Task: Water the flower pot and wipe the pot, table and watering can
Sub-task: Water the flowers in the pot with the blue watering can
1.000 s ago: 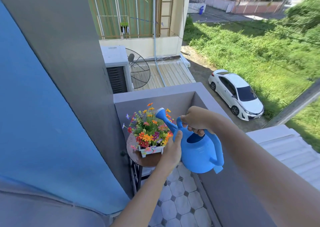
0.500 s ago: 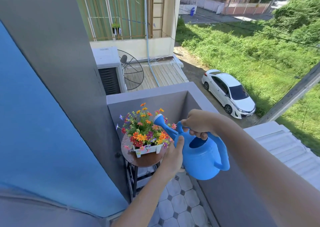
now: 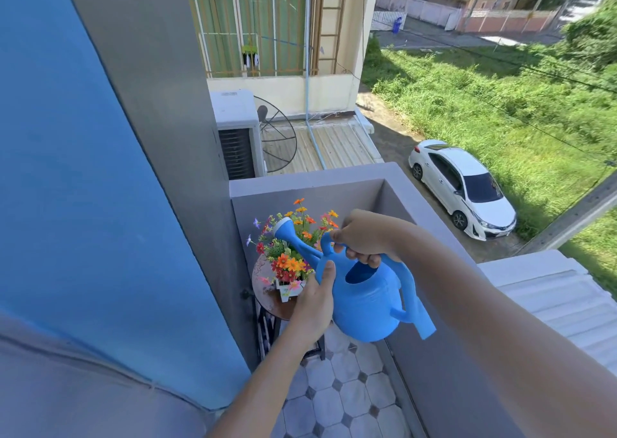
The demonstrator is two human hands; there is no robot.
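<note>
A blue plastic watering can [image 3: 367, 304] hangs in the air over the balcony corner, its white-tipped spout pointing up and left above the flowers. My right hand [image 3: 364, 237] is closed round its top handle. My left hand [image 3: 315, 299] presses flat against the can's left side, thumb up on the body. A small white flower pot [image 3: 289, 289] full of orange, red and purple flowers [image 3: 293, 237] stands on a round brown table [image 3: 267, 299]; my left hand covers part of the pot and table.
A grey balcony wall [image 3: 334, 180] encloses the corner behind and to the right of the table. A blue and grey wall [image 3: 100, 170] runs along the left. Octagon floor tiles [image 3: 340, 391] lie below. Far below are a white car [image 3: 464, 187] and grass.
The can has swung left, so its spout tip now sits above the left part of the flowers. Both hands keep the same hold. The camera has shifted slightly.
</note>
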